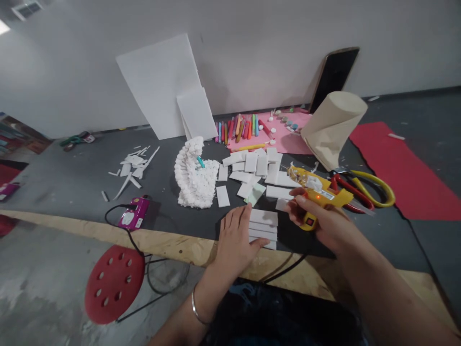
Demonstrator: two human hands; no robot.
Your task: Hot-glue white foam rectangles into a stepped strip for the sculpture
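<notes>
My right hand [324, 223] grips a yellow glue gun [319, 192] by its handle, nozzle pointing up and left over the white foam pieces. My left hand [236, 238] rests flat on the dark tabletop [72, 182], fingertips touching a short row of white foam strips [264, 228] near the table's front edge. Behind them lie several loose white foam rectangles [252, 168]. To their left stands a curved white structure built of foam pieces [194, 175] with a teal bit stuck in it.
Yellow-and-red scissors [363, 187] and a beige paper roll [333, 125] lie right of the glue gun. Coloured markers [239, 127] sit on pink paper. White boards [162, 81] lean on the wall. A pink device [135, 214], foam scraps [133, 166], a red sheet [399, 168], a red stool [115, 283].
</notes>
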